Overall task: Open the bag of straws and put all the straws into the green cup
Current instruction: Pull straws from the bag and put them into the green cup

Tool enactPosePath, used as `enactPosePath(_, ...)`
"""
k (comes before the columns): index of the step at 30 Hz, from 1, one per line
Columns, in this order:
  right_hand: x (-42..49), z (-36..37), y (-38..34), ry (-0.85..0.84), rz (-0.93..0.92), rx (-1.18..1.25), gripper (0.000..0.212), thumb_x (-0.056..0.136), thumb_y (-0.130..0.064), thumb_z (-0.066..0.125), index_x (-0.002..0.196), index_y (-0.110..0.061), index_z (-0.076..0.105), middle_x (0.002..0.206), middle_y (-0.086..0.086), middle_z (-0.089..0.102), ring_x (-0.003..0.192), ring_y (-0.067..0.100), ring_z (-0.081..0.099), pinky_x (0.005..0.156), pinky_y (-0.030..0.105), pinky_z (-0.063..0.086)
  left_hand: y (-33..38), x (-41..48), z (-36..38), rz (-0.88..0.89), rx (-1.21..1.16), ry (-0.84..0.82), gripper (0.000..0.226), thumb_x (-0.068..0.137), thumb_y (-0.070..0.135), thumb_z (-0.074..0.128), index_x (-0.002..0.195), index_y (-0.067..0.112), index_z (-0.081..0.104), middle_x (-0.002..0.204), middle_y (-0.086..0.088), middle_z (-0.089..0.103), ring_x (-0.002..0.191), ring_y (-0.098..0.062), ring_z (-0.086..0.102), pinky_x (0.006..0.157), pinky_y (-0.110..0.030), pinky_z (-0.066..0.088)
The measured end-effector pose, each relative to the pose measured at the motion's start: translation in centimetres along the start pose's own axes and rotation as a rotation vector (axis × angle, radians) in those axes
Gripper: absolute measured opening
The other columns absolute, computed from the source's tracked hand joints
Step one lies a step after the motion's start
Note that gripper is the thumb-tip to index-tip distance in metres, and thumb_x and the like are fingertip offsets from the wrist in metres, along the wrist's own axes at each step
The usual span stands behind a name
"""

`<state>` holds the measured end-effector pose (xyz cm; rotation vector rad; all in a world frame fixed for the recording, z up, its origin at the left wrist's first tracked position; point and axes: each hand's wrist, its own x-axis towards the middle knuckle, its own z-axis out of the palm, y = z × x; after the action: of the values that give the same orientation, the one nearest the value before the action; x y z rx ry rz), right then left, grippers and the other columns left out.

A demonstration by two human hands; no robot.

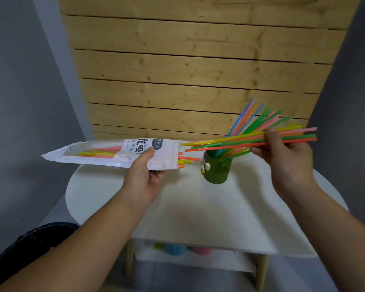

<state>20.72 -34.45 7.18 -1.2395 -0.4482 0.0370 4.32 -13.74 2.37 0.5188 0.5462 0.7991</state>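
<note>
My left hand (pixel 143 175) grips a white and pink straw bag (pixel 105 152) held level above the table's left side, its open mouth facing right. A few straws remain inside, with orange and yellow ends poking out of the mouth. My right hand (pixel 289 157) pinches a bundle of coloured straws (pixel 236 143) held nearly level, just clear of the bag's mouth and above the green cup (pixel 216 171). The cup stands upright on the table and holds several straws (pixel 253 119) that fan up to the right.
The white round-edged table (pixel 198 211) has a lower shelf with green, blue and pink items (pixel 177 248). A wooden slat panel (pixel 194 70) stands behind the table. Grey walls flank it, and a dark-clothed knee (pixel 30 245) shows at lower left.
</note>
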Motion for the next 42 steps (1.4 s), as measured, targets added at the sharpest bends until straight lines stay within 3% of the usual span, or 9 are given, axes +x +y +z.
enactPosePath(8,1.4,-1.7,-0.6,0.175,-0.176,-0.295,0.029,0.09,-0.043,0.062,0.069,-0.027,0.072,0.066,-0.009,0.075,0.062,0.017,0.075,0.063,0.034,0.063,-0.4,-0.2,0.1,-0.005,0.022,0.004,0.024,0.091,0.004,0.069,0.113,0.014,0.064,0.091,-0.003,0.081,0.084,-0.017,0.078,0.072,-0.041,0.064)
enactPosePath(13,0.9,-1.4,-0.5,0.132,-0.246,-0.483,0.028,0.094,-0.044,0.058,0.07,-0.03,0.066,0.063,-0.009,0.072,0.058,0.007,0.073,0.06,0.031,0.059,-0.5,-0.3,0.2,-0.002,0.032,0.004,0.03,0.091,0.004,0.069,0.118,0.015,0.063,0.101,-0.005,0.079,0.089,-0.019,0.078,0.073,-0.042,0.064)
enactPosePath(16,0.8,-0.6,0.1,0.056,-0.228,-0.516,0.026,0.097,-0.037,0.059,0.072,-0.032,0.064,0.065,-0.013,0.07,0.056,0.006,0.071,0.051,0.022,0.057,-0.6,-0.5,0.4,-0.002,0.056,-0.013,0.036,0.091,0.005,0.069,0.125,0.013,0.062,0.11,-0.008,0.079,0.099,-0.023,0.076,0.089,-0.048,0.06)
enactPosePath(22,2.5,0.9,2.1,0.01,-0.113,-0.551,0.026,0.095,-0.032,0.063,0.073,-0.018,0.066,0.059,0.002,0.065,0.042,0.007,0.062,0.043,0.023,0.05,-0.9,-0.7,0.6,-0.007,0.059,-0.032,0.045,0.091,0.005,0.069,0.134,0.014,0.057,0.122,-0.011,0.074,0.11,-0.03,0.072,0.1,-0.057,0.053)
enactPosePath(27,3.5,1.1,2.9,-0.055,-0.044,-0.548,0.021,0.096,-0.027,0.063,0.076,-0.022,0.065,0.068,0.003,0.07,0.048,0.011,0.067,0.053,0.033,0.06,-1.1,-0.6,0.6,-0.001,0.073,-0.037,0.044,0.09,0.005,0.07,0.13,0.021,0.057,0.11,-0.007,0.079,0.1,-0.025,0.076,0.089,-0.058,0.058)
enactPosePath(31,4.1,1.0,2.9,-0.064,0.015,-0.526,0.018,0.096,-0.026,0.064,0.081,-0.016,0.068,0.07,0.003,0.071,0.048,0.01,0.068,0.056,0.033,0.06,-1.3,-0.5,0.6,-0.009,0.079,-0.052,0.045,0.09,0.006,0.07,0.129,0.023,0.056,0.111,-0.007,0.079,0.1,-0.026,0.076,0.092,-0.06,0.056)
enactPosePath(34,4.0,0.9,2.9,-0.06,0.039,-0.443,0.012,0.092,-0.029,0.07,0.086,-0.019,0.067,0.078,0.006,0.072,0.06,0.013,0.071,0.056,0.032,0.059,-1.3,-0.6,0.7,-0.011,0.082,-0.041,0.048,0.09,0.007,0.071,0.132,0.023,0.056,0.11,-0.007,0.079,0.099,-0.025,0.076,0.092,-0.06,0.056)
enactPosePath(38,3.6,0.6,3.0,-0.024,0.078,-0.364,0.04,0.084,-0.027,0.079,0.113,-0.013,0.054,0.091,0.013,0.07,0.073,0.021,0.073,0.059,0.033,0.06,-1.2,-0.7,0.7,-0.003,0.089,-0.039,0.049,0.091,0.008,0.07,0.135,0.021,0.055,0.115,-0.008,0.077,0.101,-0.025,0.075,0.09,-0.059,0.057)
enactPosePath(42,2.9,0.0,2.8,0.029,0.058,-0.388,0.053,0.078,-0.023,0.085,0.114,-0.01,0.048,0.099,0.015,0.069,0.078,0.024,0.075,0.065,0.036,0.063,-1.0,-0.9,0.7,-0.001,0.08,-0.035,0.051,0.09,0.007,0.07,0.136,0.022,0.054,0.115,-0.008,0.077,0.099,-0.024,0.076,0.087,-0.059,0.058)
